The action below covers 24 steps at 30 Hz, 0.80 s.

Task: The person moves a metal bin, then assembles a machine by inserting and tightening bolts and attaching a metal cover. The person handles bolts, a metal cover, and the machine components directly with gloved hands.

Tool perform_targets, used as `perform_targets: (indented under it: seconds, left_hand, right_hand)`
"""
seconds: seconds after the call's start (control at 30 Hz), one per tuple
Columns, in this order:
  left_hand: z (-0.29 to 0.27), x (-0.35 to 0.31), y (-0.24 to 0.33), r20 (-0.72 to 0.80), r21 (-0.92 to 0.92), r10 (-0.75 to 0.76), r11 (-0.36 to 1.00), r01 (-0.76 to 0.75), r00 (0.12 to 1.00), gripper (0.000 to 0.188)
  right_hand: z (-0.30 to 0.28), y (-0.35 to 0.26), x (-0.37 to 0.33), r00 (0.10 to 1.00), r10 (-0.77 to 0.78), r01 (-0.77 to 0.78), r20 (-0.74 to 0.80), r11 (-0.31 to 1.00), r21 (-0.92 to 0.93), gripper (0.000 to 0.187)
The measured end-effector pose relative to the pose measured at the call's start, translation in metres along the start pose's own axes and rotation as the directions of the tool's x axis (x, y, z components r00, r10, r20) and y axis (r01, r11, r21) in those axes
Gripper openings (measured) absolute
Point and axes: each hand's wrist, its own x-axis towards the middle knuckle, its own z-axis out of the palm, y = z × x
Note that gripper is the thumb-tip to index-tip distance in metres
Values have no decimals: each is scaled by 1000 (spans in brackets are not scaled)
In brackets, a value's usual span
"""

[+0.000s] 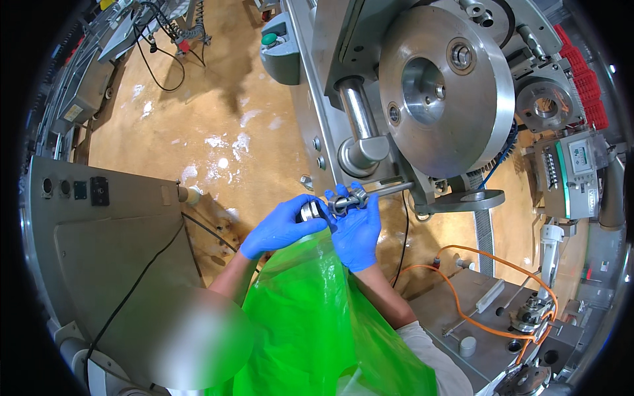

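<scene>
In front of the green apron [297,290] both my hands wear blue gloves. My left hand [281,228] is closed round a short, round black-and-silver part [310,211]. Beside it, my right hand [356,237] is turned palm up, its fingers curled round a steel fitting with ring-shaped pieces [347,201]. The two hands nearly touch. A thin metal rod [394,189] on the machine reaches toward the right hand's fingers; whether it touches the fitting I cannot tell. Above stands the machine's large steel disc [456,132], with several round recesses in its face.
A steel cabinet [119,231] with a black cable stands at the left. A grey box with a green button [269,39] juts from the machine frame. At the lower right, an orange hose [489,254] crosses a steel surface [456,330]. The tan floor [198,132] has wet patches.
</scene>
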Motion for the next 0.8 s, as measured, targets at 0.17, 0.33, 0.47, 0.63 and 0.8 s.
perform_targets:
  seconds: [0.17,0.33,0.47,0.63,0.8]
  left_hand:
    - [5,-3,5,-22,24,-5,1000,6,1000,49]
    - [-9,-13,0,-46,-3,-35,999,35,998,47]
    - [-26,-23,-3,-26,59,-9,998,10,1000,50]
    - [-34,-7,-14,-73,56,49,997,-45,996,63]
    - [-2,30,-4,82,153,143,976,-154,986,67]
  right_hand:
    - [-2,-3,5,998,58,-59,-26,997,-56,37]
    - [-4,12,5,983,172,-176,-68,983,-52,41]
    - [-21,17,7,930,362,-355,-62,930,98,37]
    - [-38,-8,-15,895,430,-425,-120,903,63,36]
    - [-3,-45,-56,997,-42,71,63,820,-568,43]
